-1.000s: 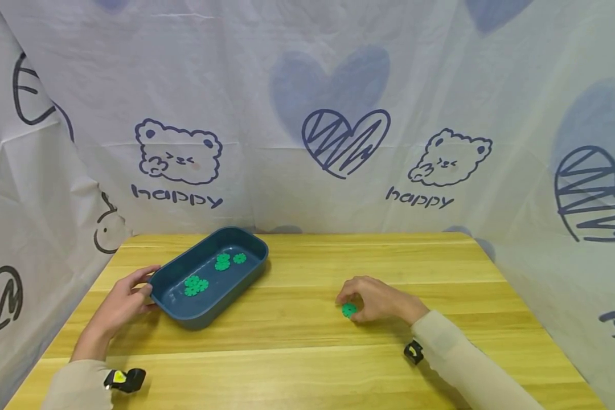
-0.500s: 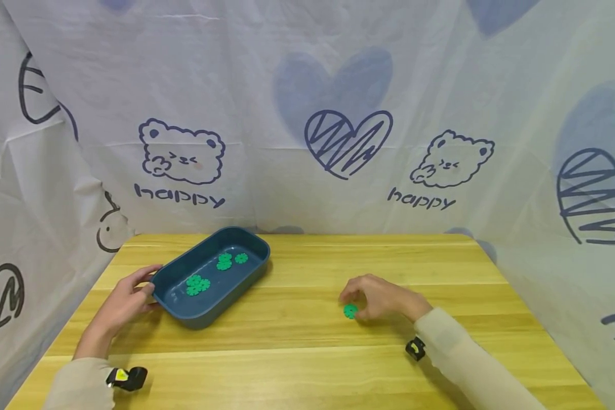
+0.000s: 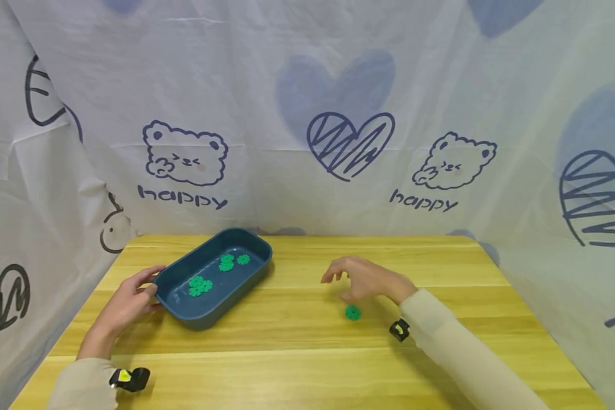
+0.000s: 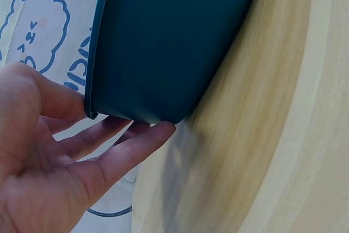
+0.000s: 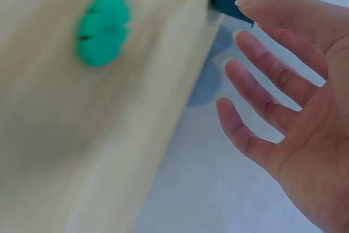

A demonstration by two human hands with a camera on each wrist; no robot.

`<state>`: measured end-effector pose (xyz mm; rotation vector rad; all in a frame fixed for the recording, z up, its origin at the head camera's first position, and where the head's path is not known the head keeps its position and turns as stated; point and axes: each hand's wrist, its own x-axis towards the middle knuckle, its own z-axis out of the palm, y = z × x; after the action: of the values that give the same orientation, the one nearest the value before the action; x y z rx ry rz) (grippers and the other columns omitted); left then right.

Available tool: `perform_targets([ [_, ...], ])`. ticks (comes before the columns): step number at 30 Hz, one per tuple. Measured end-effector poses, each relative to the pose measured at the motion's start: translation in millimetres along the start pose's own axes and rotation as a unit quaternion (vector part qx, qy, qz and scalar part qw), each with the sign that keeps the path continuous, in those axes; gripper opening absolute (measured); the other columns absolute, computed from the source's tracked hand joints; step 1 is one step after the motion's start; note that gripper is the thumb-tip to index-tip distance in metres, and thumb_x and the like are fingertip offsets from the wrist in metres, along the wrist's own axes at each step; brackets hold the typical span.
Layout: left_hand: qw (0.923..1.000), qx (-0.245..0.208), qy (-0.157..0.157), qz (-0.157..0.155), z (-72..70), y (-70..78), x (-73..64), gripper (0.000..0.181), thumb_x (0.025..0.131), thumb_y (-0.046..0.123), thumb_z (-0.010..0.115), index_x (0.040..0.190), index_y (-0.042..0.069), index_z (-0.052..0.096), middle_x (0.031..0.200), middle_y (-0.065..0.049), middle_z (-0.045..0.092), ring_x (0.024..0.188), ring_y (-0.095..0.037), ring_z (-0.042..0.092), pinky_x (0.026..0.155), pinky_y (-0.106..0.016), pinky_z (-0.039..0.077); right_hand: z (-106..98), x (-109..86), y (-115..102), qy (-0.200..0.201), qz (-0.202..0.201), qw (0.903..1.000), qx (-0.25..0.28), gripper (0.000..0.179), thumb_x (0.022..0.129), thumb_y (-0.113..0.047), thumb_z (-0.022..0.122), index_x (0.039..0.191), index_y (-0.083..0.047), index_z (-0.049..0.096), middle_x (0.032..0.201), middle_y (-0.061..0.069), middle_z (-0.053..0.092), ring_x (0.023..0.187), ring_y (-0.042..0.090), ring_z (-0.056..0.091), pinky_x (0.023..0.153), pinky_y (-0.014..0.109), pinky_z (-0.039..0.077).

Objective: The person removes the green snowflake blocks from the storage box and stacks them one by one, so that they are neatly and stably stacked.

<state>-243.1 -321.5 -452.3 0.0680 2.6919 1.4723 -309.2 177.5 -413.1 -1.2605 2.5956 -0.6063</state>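
A dark blue rectangular plastic box (image 3: 212, 310) stands on the table's left half, several green snowflake building discs (image 3: 226, 266) lying inside. My left hand (image 3: 130, 299) holds the box at its near left end. In the left wrist view the thumb is at the rim and the fingers lie along the outer wall (image 4: 169, 47). A single green notched snowflake disc (image 3: 353, 312) lies flat on the wood, right of centre. Just above and beyond it hovers my right hand (image 3: 366, 279), fingers spread and slightly bent, with nothing in them. The right wrist view shows this bare palm (image 5: 322, 107) apart from the disc.
The wooden table (image 3: 297, 364) ends at the back against a hanging white cloth (image 3: 266, 114) printed with bears and hearts. Cloth also hangs along both sides. Each sleeve carries a black wrist device (image 3: 130, 379) at its cuff.
My right hand has come off the green disc at its fingertips and risen up and to the left, leaving the disc on the table. My left hand stays at the box.
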Motion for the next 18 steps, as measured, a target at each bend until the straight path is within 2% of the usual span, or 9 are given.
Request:
perform_targets([
  [6,0.9999,-0.011,-0.001,0.004,0.4,0.9,-0.1,0.054,0.105,0.005,0.034,0.157,-0.009,0.028,0.144,-0.040,0.039,0.120,-0.050,0.059,0.085,-0.045,0.065,-12.8,38.1,-15.6,-0.003,-0.024,0.9995,-0.021,0.038,0.085,-0.010,0.077,0.123,-0.013,0.073,0.123,0.006,0.074,0.109,0.027,0.068,0.094,0.041,0.059],
  [14,0.9999,-0.015,0.002,0.006,-0.3,-1.0,1.3,0.054,0.105,0.004,0.034,0.157,-0.010,0.028,0.142,-0.040,0.042,0.114,-0.041,0.064,0.085,-0.045,0.065,-16.1,87.2,-34.1,-0.002,-0.062,0.9977,-0.027,0.036,0.086,-0.012,0.078,0.122,-0.009,0.074,0.122,0.007,0.076,0.105,0.021,0.070,0.094,0.027,0.058],
  [16,0.9998,-0.017,0.002,0.003,0.0,-2.2,2.0,0.054,0.105,0.004,0.034,0.157,-0.010,0.028,0.142,-0.039,0.042,0.114,-0.040,0.064,0.086,-0.045,0.065,-14.8,99.0,-38.4,-0.004,-0.062,0.9977,-0.026,0.035,0.087,-0.014,0.078,0.121,-0.009,0.074,0.121,0.006,0.076,0.105,0.021,0.070,0.094,0.027,0.058],
  [18,0.9998,-0.019,0.002,0.002,-0.1,-2.3,1.9,0.054,0.105,0.003,0.034,0.157,-0.009,0.028,0.142,-0.039,0.042,0.115,-0.041,0.064,0.086,-0.045,0.065,-12.6,110.5,-41.6,-0.006,-0.062,0.9979,-0.019,0.034,0.088,-0.014,0.078,0.121,-0.007,0.074,0.121,0.008,0.076,0.107,0.025,0.070,0.096,0.032,0.059],
])
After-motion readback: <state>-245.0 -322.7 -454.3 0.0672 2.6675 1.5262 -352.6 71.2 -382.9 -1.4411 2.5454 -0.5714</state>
